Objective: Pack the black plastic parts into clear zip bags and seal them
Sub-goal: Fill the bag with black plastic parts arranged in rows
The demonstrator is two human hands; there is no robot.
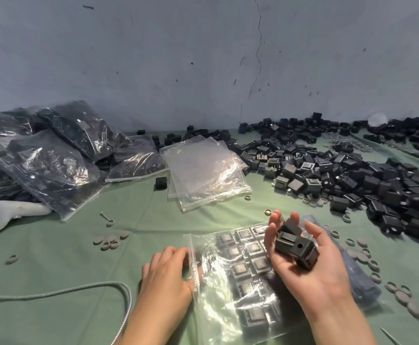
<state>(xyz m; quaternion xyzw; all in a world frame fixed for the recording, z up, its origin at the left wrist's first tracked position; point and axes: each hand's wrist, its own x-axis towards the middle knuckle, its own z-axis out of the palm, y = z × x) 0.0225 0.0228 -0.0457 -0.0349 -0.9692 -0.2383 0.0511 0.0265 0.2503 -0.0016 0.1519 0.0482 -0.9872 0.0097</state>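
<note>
A clear zip bag (230, 290) lies on the green cloth in front of me, partly filled with rows of black plastic parts. My left hand (166, 272) pinches the bag's open zip edge at its left side. Above the bag, my right hand (303, 257), palm up with curled fingers, holds a few black plastic parts (295, 242). A big heap of loose black parts (353, 170) covers the right side of the table. A stack of empty clear zip bags (206, 170) lies in the middle.
Filled, sealed bags (54, 150) are piled at the left by the grey wall. Small grey rings and discs (111, 241) are scattered on the cloth. A white handheld controller (11, 212) lies left, a grey cord (78, 290) runs along the front, and a screw (103, 216) lies nearby.
</note>
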